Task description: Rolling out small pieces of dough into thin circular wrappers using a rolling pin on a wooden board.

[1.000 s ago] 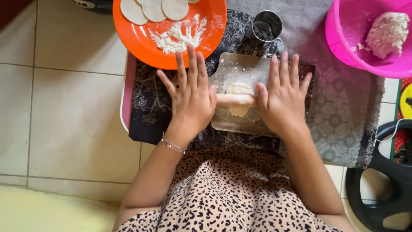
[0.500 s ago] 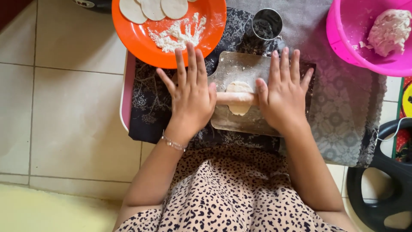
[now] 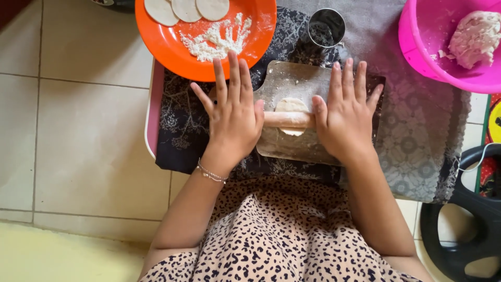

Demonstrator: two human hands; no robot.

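At the upper left of the frame an orange plate (image 3: 172, 49) holds loose flour (image 3: 211, 37) and three flat rolled discs (image 3: 185, 8) along its top edge; below and right of it the left hand (image 3: 232, 117) lies flat, fingers spread, palm pressing one end of a wooden rolling pin (image 3: 288, 119); in the centre the pin crosses a small dough round (image 3: 291, 106) on a floured board (image 3: 297, 83); a small steel cup (image 3: 326, 27) stands just above the board; the right hand (image 3: 347, 112) is likewise open and flat on the pin's other end, gripping nothing; at the upper right a pink bowl (image 3: 422, 49) holds a dough lump (image 3: 475, 36). The step looks like rolling the round thin; the next stroke probably calls for even pressure from both palms and turning the dough so it spreads round.
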